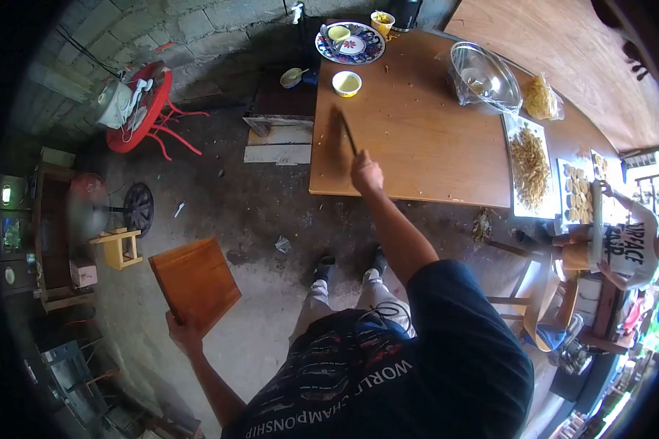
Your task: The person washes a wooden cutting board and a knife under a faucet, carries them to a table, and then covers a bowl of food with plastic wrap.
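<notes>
My left hand (185, 333) grips the lower left edge of a reddish-brown wooden cutting board (198, 282), held out over the floor at my left side. My right hand (367, 175) is closed round the handle of a knife (348, 132) above the near left part of the wooden table (425, 146). Its narrow dark blade points away from me, toward a small white-and-yellow tub (346, 84) with pale content. Behind that tub, a patterned plate (370, 51) carries a yellowish cup (338, 34) and utensils.
A large clear bowl (494, 80), a bag of yellow food (542, 99) and a tray of chopped pieces (529, 164) line the table's right side. Another person (630, 241) stands by round slices (577, 194). A red table (150, 110) and small wooden stool (121, 249) stand left.
</notes>
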Available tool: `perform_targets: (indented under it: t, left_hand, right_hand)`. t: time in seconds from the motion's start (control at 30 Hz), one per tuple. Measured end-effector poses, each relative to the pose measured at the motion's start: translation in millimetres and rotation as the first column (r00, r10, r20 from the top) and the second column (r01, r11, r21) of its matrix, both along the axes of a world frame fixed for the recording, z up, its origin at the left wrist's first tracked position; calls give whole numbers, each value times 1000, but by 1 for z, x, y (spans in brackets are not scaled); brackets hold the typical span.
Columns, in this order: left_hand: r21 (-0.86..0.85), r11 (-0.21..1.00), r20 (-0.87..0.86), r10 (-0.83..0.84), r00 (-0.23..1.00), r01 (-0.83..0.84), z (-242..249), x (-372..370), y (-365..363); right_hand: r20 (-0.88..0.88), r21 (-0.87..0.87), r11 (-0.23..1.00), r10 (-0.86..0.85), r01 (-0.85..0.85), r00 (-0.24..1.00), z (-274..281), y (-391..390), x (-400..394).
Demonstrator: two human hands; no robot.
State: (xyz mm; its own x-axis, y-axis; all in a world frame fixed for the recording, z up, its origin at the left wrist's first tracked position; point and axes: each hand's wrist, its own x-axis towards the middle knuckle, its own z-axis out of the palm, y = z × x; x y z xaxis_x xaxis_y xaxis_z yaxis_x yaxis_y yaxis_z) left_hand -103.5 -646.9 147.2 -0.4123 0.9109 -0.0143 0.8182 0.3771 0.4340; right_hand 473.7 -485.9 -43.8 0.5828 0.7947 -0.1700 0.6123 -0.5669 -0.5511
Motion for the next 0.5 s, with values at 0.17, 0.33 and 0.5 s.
perform_targets:
  t: [0.17,0.33,0.5]
  left_hand:
    - [-17,1000,-49,-4,999,3,-5,-13,13]
    - [43,999,84,-33,996,29,-9,-30,32]
    - [33,997,51,-72,996,70,-12,-37,57]
  right_hand:
    - [-80,-39,965,256,-260,963,29,-36,-52]
    - [-145,-8,995,-103,103,984,2,-68,-70]
    - [-110,-37,992,117,-122,987,26,-57,-118]
